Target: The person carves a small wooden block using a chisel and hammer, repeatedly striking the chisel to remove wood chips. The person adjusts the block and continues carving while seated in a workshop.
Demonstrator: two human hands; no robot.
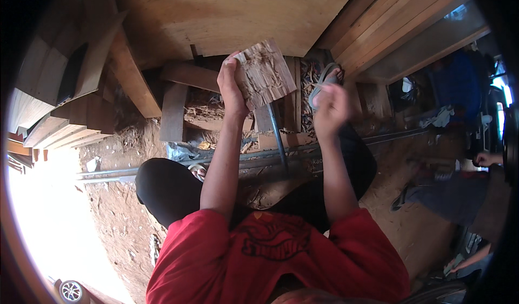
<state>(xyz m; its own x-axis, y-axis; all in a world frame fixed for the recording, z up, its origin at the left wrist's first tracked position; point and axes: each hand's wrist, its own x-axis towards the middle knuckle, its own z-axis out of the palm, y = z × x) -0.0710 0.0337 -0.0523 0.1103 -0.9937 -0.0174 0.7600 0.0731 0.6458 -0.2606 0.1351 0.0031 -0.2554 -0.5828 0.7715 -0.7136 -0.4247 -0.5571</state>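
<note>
Holding the block [266, 72]

The left hand [231, 90] pinches the block's left edge. The block is tilted above wood scraps [190, 77]; a rod [277, 139] shows below its lower edge. The right hand [332, 111], blurred, is apart from the block, near a sandal [326, 74]; its finger state cannot be told.

Block [265, 74]: wood, pale brown, roughly square, in upper middle of frame. Broad face in view; most of it rough, gouged and splintered, dark ragged furrows running roughly top to bottom. Strip along right edge smoother, paler, faintly pinkish. Turned askew: upper edge climbs toward right of frame. Held up, left edge partly covered.
</note>
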